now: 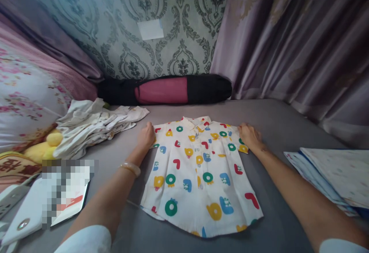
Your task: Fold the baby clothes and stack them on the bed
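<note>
The shirt (191,168) lies front up on the grey sheet (276,124), collar (198,122) away from the person. The left hand (147,136) has its fingers closed on one sleeve, and the right hand (250,134) has its own curled shut on the other — a wide hold that probably keeps the cloth flat and square. The pile (92,126) and the stack (337,172) sit off to either side — presumably out of the shirt's way.
</note>
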Demonstrator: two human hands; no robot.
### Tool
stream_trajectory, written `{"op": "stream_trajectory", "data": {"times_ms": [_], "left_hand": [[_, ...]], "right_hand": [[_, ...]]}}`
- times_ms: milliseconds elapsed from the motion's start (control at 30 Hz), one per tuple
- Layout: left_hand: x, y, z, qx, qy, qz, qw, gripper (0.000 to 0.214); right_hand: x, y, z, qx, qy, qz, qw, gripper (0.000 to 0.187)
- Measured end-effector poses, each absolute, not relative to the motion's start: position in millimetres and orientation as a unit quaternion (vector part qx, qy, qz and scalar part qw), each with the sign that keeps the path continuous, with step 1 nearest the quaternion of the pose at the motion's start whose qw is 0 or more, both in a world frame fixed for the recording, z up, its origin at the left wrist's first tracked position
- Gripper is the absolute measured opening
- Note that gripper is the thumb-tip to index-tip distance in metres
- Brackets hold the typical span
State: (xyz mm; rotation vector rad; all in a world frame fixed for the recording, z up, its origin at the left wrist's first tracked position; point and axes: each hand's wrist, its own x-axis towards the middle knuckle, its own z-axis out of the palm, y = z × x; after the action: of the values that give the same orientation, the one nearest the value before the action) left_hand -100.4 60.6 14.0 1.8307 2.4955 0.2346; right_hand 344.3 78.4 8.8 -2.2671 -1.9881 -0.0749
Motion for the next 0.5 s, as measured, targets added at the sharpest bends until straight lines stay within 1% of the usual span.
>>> {"op": "stream_trajectory", "data": {"times_ms": [133,200,233,300,333,367,433,500], "left_hand": [[-101,65,21,0.635,0.770,0.016,-0.062,0.032],[-96,73,27,0.644,0.759,0.023,-0.092,0.031],[-91,78,30,0.648,0.756,0.047,-0.085,0.031],[-75,91,34,0.647,0.751,0.132,-0.009,0.030],[-65,98,34,0.645,0.740,0.184,0.055,0.030],[-53,105,33,0.625,0.731,0.237,0.141,0.030],[-29,119,27,0.613,0.722,0.256,0.192,0.027],[-8,130,19,0.588,0.718,0.284,0.241,0.028]], "right_hand": [[340,80,19,-0.733,-0.675,-0.078,0.033,0.033],[331,89,25,-0.721,-0.685,-0.087,0.056,0.030],[323,95,27,-0.719,-0.687,-0.067,0.081,0.029],[302,110,29,-0.722,-0.676,0.023,0.148,0.029],[289,118,29,-0.725,-0.660,0.080,0.181,0.028],[276,125,28,-0.726,-0.642,0.129,0.210,0.027],[250,139,24,-0.721,-0.638,0.155,0.224,0.028],[231,147,19,-0.726,-0.626,0.168,0.230,0.033]]}}
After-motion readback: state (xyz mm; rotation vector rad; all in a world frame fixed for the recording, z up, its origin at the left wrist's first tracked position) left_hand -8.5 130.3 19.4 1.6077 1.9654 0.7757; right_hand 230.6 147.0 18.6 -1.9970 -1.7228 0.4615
